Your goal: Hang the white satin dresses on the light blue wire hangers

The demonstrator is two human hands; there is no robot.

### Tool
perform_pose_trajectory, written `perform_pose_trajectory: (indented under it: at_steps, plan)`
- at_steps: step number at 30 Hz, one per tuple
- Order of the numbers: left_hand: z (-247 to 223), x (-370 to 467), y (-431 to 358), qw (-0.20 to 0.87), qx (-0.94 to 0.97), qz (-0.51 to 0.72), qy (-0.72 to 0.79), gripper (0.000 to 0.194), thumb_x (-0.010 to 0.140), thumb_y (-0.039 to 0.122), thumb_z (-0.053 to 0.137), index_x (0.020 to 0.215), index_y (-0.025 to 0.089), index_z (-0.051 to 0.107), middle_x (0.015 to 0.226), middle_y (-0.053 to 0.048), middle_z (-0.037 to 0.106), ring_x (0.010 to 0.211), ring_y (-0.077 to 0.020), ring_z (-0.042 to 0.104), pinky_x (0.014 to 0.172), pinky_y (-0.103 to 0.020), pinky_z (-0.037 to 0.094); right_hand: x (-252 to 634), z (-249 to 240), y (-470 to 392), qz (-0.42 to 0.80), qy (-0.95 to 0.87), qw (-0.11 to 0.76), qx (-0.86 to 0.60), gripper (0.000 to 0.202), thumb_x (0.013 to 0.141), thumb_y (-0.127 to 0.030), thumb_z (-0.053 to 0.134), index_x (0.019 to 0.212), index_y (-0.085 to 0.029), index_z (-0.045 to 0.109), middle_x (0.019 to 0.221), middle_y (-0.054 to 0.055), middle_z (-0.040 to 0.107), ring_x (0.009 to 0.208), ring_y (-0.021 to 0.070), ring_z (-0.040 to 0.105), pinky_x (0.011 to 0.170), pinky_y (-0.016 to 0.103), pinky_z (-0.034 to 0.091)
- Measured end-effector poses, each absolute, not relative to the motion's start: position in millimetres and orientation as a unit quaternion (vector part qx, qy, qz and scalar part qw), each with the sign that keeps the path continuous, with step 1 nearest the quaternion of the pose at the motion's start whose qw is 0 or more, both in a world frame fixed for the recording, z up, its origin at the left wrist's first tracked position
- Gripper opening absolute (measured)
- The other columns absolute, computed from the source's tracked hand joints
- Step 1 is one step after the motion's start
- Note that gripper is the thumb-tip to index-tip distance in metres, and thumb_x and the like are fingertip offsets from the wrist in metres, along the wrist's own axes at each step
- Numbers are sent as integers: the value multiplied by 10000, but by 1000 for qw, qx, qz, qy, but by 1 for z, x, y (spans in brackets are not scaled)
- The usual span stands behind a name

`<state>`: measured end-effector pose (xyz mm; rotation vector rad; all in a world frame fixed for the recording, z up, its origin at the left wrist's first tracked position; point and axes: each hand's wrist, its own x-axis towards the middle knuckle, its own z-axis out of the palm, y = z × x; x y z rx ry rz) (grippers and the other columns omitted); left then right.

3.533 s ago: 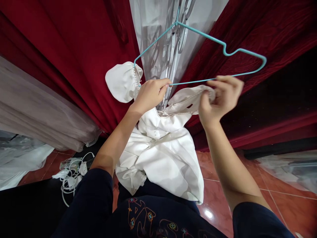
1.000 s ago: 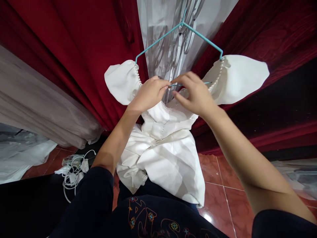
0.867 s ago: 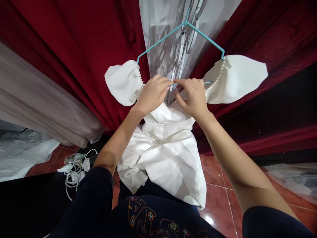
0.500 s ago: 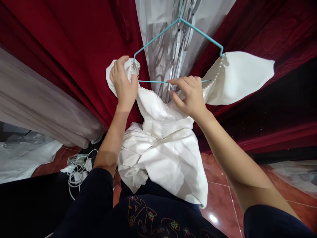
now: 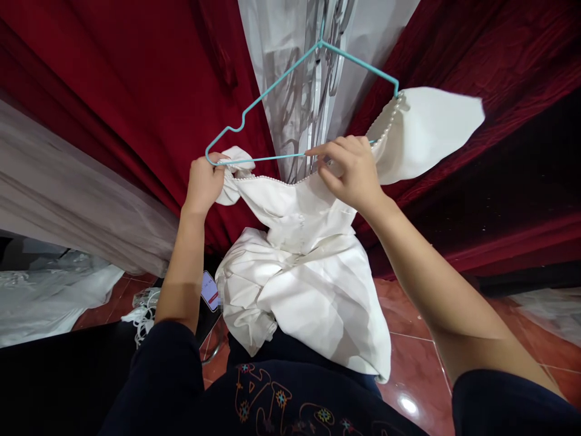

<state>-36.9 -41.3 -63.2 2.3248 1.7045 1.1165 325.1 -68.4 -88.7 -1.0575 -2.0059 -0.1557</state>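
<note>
The white dress (image 5: 308,284) hangs by one sleeve (image 5: 431,136) from the blue hanger (image 5: 363,64); the left hand (image 5: 203,184) grips the other sleeve (image 5: 229,192), the right hand (image 5: 349,169) the bottom bar (image 5: 276,158). Likely soft, slippery and skirt-heavy, it seems safest held by cloth, not beads (image 5: 392,122).

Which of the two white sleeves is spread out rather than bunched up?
The right sleeve, its edge hooked on the hanger; the left sleeve is bunched up in the left hand.
</note>
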Motion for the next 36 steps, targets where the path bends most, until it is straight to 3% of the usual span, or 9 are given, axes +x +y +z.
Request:
perform_pose_trajectory:
  at_steps: [5, 10, 13, 17, 21, 25, 27, 31, 36]
  plan:
    - [-69, -9, -77, 76, 824, 278, 488, 388, 995, 221, 522, 1245, 190, 818, 1154, -77, 844, 1074, -272, 787, 1001, -360, 593, 325, -91, -65, -59, -801, 429, -412, 367, 1034, -259, 471, 1263, -300, 755, 1014, 87, 710, 979, 297, 619, 977, 515, 450]
    - [-67, 41, -90, 5, 845, 404, 351, 405, 1081, 190, 437, 1319, 265, 755, 1325, -69, 765, 1277, -253, 714, 1131, -424, 552, 317, -96, -67, -67, -805, 430, -403, 380, 1037, -285, 474, 1322, -306, 725, 1116, 88, 731, 1039, 308, 631, 1002, 532, 453]
    - [-57, 64, -78, -51, 824, 424, 373, 340, 1123, 256, 446, 1313, 304, 724, 1425, -55, 713, 1406, -272, 631, 1229, -482, 468, 317, -94, -70, -48, -811, 436, -388, 366, 1045, -312, 465, 1310, -301, 717, 1156, 79, 751, 1085, 306, 648, 1047, 544, 451]
    - [-49, 75, -61, -9, 838, 351, 417, 323, 1155, 310, 406, 1272, 247, 700, 1280, -67, 786, 1233, -276, 711, 1167, -461, 473, 329, -86, -78, -46, -814, 443, -372, 375, 1047, -352, 470, 1347, -321, 692, 1271, 92, 741, 1216, 345, 652, 1092, 592, 450]
    - [-56, 78, -61, -15, 837, 333, 433, 318, 1141, 253, 391, 1152, 237, 708, 1195, -62, 805, 1129, -265, 732, 1114, -428, 463, 359, -76, -75, -171, -707, 530, -436, 387, 960, -301, 616, 1341, -296, 684, 1322, 176, 670, 1313, 419, 580, 1110, 652, 423]
    - [-56, 78, -65, -17, 839, 330, 433, 303, 1107, 194, 410, 1125, 236, 710, 1179, -59, 798, 1124, -279, 713, 1109, -450, 459, 395, -64, -56, -217, -618, 584, -480, 369, 779, -166, 712, 1147, -192, 728, 1183, 209, 682, 1131, 365, 643, 935, 526, 526]
    - [-53, 77, -65, -13, 834, 331, 441, 291, 1092, 179, 426, 1107, 233, 712, 1143, -61, 795, 1115, -286, 696, 1117, -465, 461, 409, -55, -48, -184, -629, 568, -497, 253, 791, -109, 669, 1020, -192, 738, 1083, 186, 727, 1006, 311, 675, 827, 447, 519]
    - [-47, 74, -65, 8, 836, 329, 439, 282, 1067, 157, 448, 1113, 234, 715, 1104, -55, 784, 1111, -293, 672, 1136, -487, 471, 424, -37, -40, -172, -599, 573, -533, 211, 781, -19, 688, 916, -166, 755, 894, 132, 763, 765, 232, 667, 742, 403, 464]
    - [-43, 74, -65, 19, 843, 316, 436, 312, 1022, 115, 452, 1096, 231, 731, 1082, -53, 785, 1073, -288, 664, 1108, -482, 489, 432, -32, -25, -137, -493, 630, -585, 212, 745, 91, 694, 803, -101, 764, 776, 115, 765, 658, 170, 687, 615, 333, 427]
